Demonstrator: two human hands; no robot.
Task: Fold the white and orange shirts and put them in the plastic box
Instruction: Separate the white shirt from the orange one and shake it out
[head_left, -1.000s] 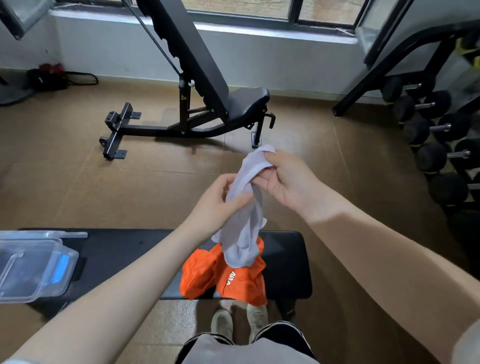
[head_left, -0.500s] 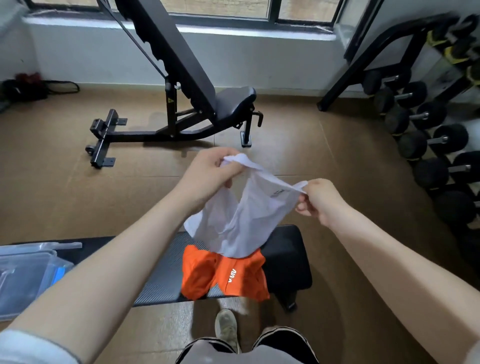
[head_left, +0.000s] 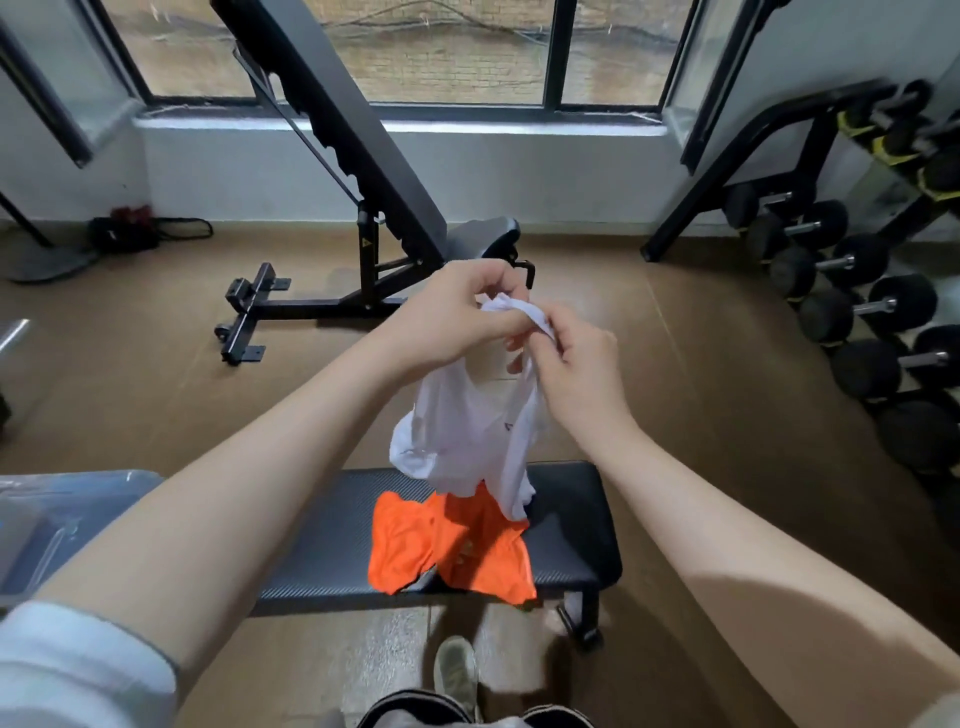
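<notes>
The white shirt (head_left: 470, 431) hangs in the air above the flat black bench (head_left: 566, 525), bunched at its top edge. My left hand (head_left: 457, 306) grips that top edge from the left, and my right hand (head_left: 571, 358) pinches it from the right, the two hands close together. The shirt's lower end dangles just over the orange shirt (head_left: 447, 545), which lies crumpled on the bench pad. The clear plastic box (head_left: 36, 525) with blue clips stands on the bench's left end, partly hidden behind my left forearm.
An adjustable incline bench (head_left: 363, 171) stands on the brown floor beyond the flat bench. A rack of black dumbbells (head_left: 852, 312) lines the right side. My shoe (head_left: 457, 675) and knees show at the bottom. A dark bag (head_left: 124, 234) lies by the far wall.
My hands, spread apart half a second ago with the white shirt stretched between them, have come together at its top edge. The view has tilted upward.
</notes>
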